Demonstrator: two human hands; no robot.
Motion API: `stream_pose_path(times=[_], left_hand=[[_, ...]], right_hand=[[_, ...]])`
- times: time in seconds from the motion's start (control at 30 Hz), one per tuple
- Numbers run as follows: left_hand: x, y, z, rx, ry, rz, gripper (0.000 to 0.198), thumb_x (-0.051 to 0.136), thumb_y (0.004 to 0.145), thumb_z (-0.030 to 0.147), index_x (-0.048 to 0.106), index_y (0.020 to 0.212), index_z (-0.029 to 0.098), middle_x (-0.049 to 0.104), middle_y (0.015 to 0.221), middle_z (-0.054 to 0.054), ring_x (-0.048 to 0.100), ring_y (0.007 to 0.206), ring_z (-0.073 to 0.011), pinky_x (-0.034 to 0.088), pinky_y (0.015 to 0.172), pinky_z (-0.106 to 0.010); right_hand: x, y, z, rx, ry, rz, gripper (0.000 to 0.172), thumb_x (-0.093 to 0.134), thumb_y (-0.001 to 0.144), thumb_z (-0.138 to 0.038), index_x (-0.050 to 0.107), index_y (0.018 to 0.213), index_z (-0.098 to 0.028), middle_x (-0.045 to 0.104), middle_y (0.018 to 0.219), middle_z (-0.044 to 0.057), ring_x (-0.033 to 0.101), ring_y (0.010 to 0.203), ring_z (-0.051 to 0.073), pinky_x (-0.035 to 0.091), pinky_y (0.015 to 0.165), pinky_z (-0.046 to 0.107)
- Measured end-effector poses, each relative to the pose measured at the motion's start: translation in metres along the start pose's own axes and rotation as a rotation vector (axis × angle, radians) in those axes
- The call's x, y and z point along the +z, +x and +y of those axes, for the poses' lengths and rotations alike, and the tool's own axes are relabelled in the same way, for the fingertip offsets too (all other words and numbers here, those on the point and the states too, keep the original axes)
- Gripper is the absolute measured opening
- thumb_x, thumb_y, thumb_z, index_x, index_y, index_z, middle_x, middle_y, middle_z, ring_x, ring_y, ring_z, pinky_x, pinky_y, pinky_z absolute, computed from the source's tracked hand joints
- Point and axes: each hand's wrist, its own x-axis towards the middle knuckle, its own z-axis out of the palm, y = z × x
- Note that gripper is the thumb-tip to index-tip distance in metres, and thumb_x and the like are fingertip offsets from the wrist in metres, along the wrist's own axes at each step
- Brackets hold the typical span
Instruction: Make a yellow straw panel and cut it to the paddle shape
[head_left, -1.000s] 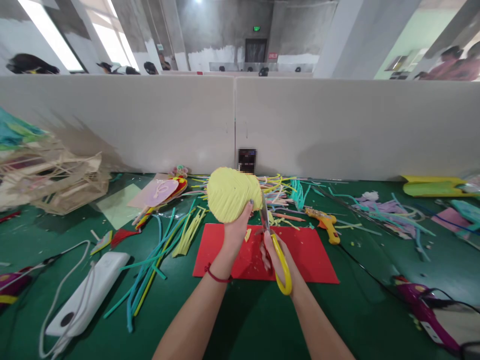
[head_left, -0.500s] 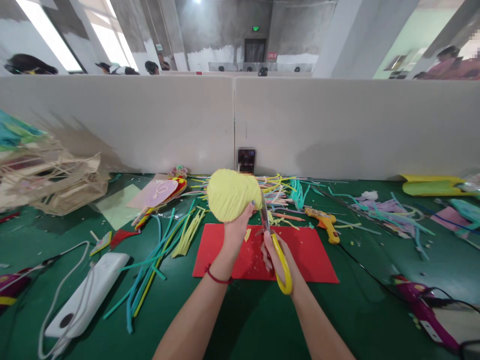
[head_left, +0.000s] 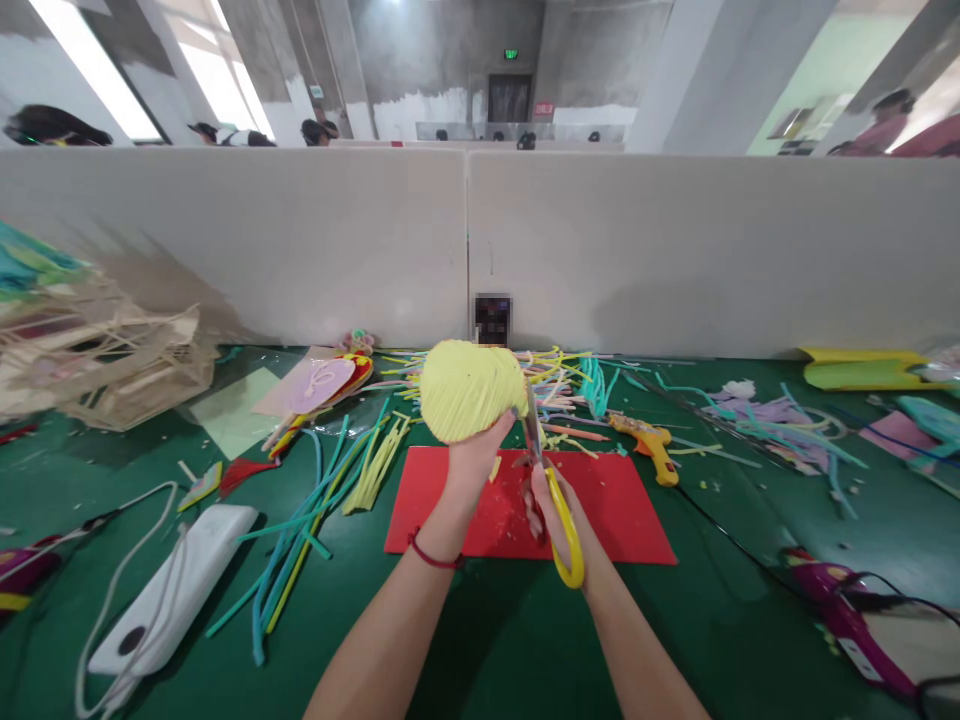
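A yellow, ridged, rounded piece (head_left: 469,390) is held up in my left hand (head_left: 480,452), whose thumb presses on its lower right part. My right hand (head_left: 553,505) is closed round yellow-handled scissors (head_left: 568,535). The scissor blades point upward and lie against the right edge of the yellow piece. Beneath both hands lies a red sheet (head_left: 622,510) with small yellow scraps on it.
Yellow strips (head_left: 377,470) and blue-green strips (head_left: 300,540) lie left of the red sheet. A white power strip (head_left: 176,590) is at the lower left. An orange glue gun (head_left: 652,445) sits to the right. Behind stands a pale partition (head_left: 337,240).
The yellow piece in my left hand has shifted slightly to the right and turned a little. The scissors in my right hand have barely moved.
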Motion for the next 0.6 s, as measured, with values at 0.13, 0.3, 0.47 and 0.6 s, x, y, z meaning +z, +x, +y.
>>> stream_pose_path(times=[0.13,0.3,0.47,0.6], left_hand=[[-0.0004,0.0017,0.0008,0.008,0.042,-0.017,0.039,0.075,0.065,0.023,0.069,0.104,0.026,0.066,0.119,-0.002,0.043,0.13,-0.0228,0.022,0.116,-0.036],[-0.0002,0.0017,-0.0012,0.037,0.035,-0.035,0.038,0.072,0.067,0.021,0.069,0.105,0.026,0.066,0.119,-0.001,0.047,0.127,-0.0212,0.023,0.116,-0.035],[0.0003,0.0016,-0.0022,0.031,0.017,-0.02,0.041,0.074,0.065,0.025,0.069,0.106,0.027,0.065,0.12,0.0,0.046,0.128,-0.0213,0.022,0.116,-0.035],[0.0007,0.0006,0.0018,0.012,0.009,-0.023,0.039,0.073,0.066,0.021,0.069,0.105,0.026,0.066,0.119,-0.001,0.046,0.128,-0.0215,0.022,0.116,-0.036]], right_hand=[[-0.0008,-0.0002,0.0016,-0.008,-0.015,-0.025,0.063,0.047,0.069,-0.078,0.049,0.094,-0.02,0.042,0.053,-0.008,0.033,0.034,0.006,0.031,0.032,0.02],[-0.0004,-0.0016,-0.0009,-0.012,-0.02,-0.051,0.061,0.045,0.071,-0.077,0.049,0.093,-0.02,0.04,0.055,-0.008,0.032,0.035,0.005,0.031,0.032,0.02],[0.0007,-0.0052,-0.0049,0.006,-0.031,-0.011,0.058,0.045,0.072,-0.076,0.047,0.087,-0.021,0.04,0.053,-0.009,0.032,0.034,0.005,0.03,0.031,0.02],[0.001,-0.0072,-0.008,0.008,-0.036,-0.014,0.055,0.045,0.073,-0.074,0.046,0.085,-0.021,0.039,0.054,-0.009,0.032,0.033,0.005,0.029,0.031,0.019]])
